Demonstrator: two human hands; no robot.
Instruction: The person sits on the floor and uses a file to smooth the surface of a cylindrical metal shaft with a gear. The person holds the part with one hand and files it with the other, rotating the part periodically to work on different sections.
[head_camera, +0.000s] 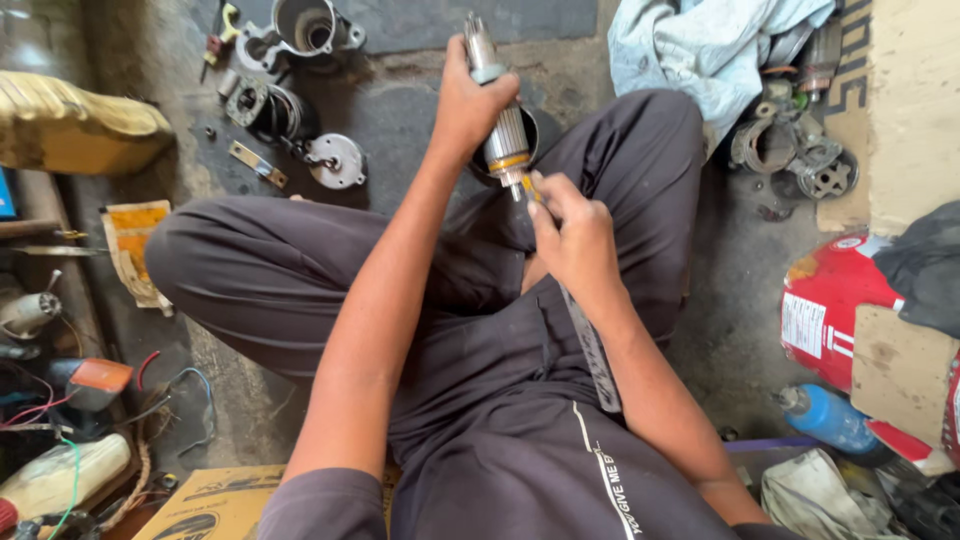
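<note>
**Armature held over the lap, tool at its lower end**

Person sits cross-legged on a stained concrete floor, dark trousers, seen from above. Left hand is wrapped tight around the middle of a long silvery steel motor armature with an orange band; shaft tilts up and away, lower end over the lap. Right hand is pinched closed on a small yellow-handled tool, tip touching the armature's lower end.

Around: round grey metal housing parts on the floor at upper left, a flat round metal cover plate near them. Crumpled pale blue cloth upper right. Red cylinder lying at right, blue bottle just below it.
</note>
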